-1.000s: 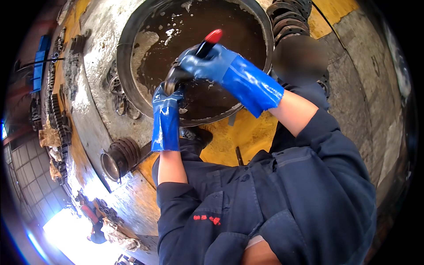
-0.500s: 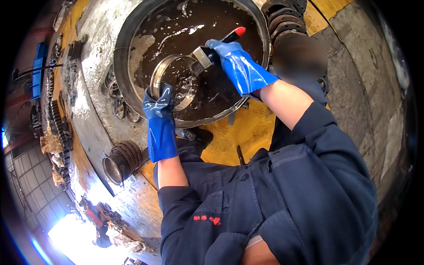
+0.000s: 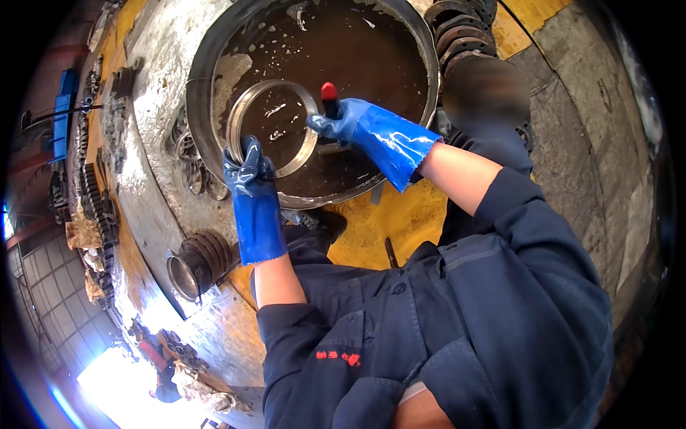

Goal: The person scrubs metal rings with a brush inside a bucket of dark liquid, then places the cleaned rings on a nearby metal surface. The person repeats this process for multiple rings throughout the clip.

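Observation:
My left hand [image 3: 251, 171], in a blue rubber glove, grips the lower left side of a shiny metal ring [image 3: 234, 129]. The ring is tilted above dark brown liquid in a wide round tub [image 3: 200, 93]. In a matching glove, my right hand [image 3: 350, 123] is closed around a brush [image 3: 329, 91]; its red-tipped black handle points up and away from me. The fingers of this hand are at the ring's right side, seemingly touching it. Most of the brush head is hidden under the right glove.
Dark curved metal parts [image 3: 464, 36] are stacked beyond the tub's right side. Several thin rings [image 3: 187, 146] lie left of the tub. Nearer, a stack of brown rings [image 3: 204, 261] lies on its side by my left forearm. Yellow flooring [image 3: 371, 229] shows below the tub.
The brush has swung from leaning right to pointing away from me, its head now mostly hidden. My right hand has moved left and nearer, to the ring. The ring has shifted slightly left.

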`<act>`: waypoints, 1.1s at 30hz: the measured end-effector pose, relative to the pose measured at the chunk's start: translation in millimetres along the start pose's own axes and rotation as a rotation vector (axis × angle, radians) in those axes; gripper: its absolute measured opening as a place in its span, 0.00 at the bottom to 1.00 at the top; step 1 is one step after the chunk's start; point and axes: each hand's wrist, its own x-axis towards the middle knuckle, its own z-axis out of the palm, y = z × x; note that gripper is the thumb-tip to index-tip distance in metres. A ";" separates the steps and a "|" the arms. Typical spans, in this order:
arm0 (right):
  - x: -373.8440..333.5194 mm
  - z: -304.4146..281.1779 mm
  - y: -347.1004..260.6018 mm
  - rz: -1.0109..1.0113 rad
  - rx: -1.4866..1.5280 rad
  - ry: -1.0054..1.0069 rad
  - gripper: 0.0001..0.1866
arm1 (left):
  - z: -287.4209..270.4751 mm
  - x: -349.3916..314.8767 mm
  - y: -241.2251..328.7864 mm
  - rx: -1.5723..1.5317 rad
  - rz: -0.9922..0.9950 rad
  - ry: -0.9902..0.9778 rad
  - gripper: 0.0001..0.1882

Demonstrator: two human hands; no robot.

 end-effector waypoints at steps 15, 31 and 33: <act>0.6 3.3 -3.0 -0.512 -1.117 0.432 0.16 | 75.9 -8.5 2.9 0.807 -0.393 0.001 0.25; -8.0 10.3 -39.3 -0.955 -0.068 0.102 0.12 | 34.5 -0.4 -10.8 0.886 -0.443 0.118 0.21; -18.6 14.5 -39.1 -0.787 -0.154 0.039 0.11 | 23.9 -7.6 -23.6 0.776 -0.332 0.162 0.22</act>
